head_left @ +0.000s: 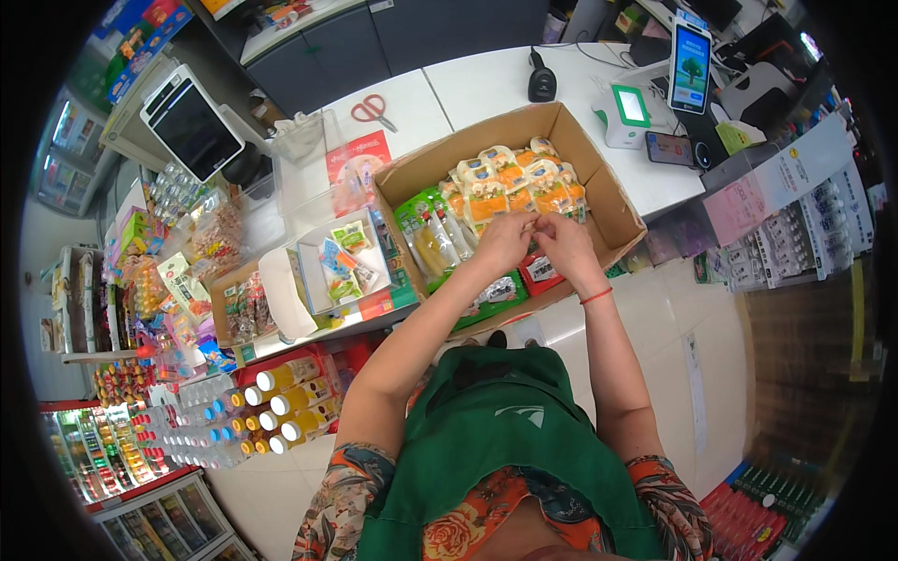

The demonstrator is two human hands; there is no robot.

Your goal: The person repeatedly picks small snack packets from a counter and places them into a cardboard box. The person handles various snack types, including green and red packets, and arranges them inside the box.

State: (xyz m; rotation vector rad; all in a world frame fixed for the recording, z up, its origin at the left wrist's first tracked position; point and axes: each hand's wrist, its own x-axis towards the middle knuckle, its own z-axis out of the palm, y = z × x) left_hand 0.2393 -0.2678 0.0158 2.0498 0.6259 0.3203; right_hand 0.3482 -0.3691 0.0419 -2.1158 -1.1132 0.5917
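Observation:
My left hand [506,237] and my right hand [565,242] meet above an open cardboard box [609,184] on the counter. Their fingertips are bent together, and I cannot make out whether anything small is pinched between them. Just beyond my fingers lies a pile of orange-and-cream snack packets [504,184] inside the box. Green packages [425,231] with clear windows fill its left side. A red packet [541,269] and another green packet [501,289] lie at the near side, partly covered by my hands and forearms.
Red-handled scissors [372,111] and a barcode scanner [541,78] lie on the white counter [484,78]. A small white box of sachets [345,266] stands left of the carton. Payment terminals [624,116] are at right, bottled drinks [295,403] below left.

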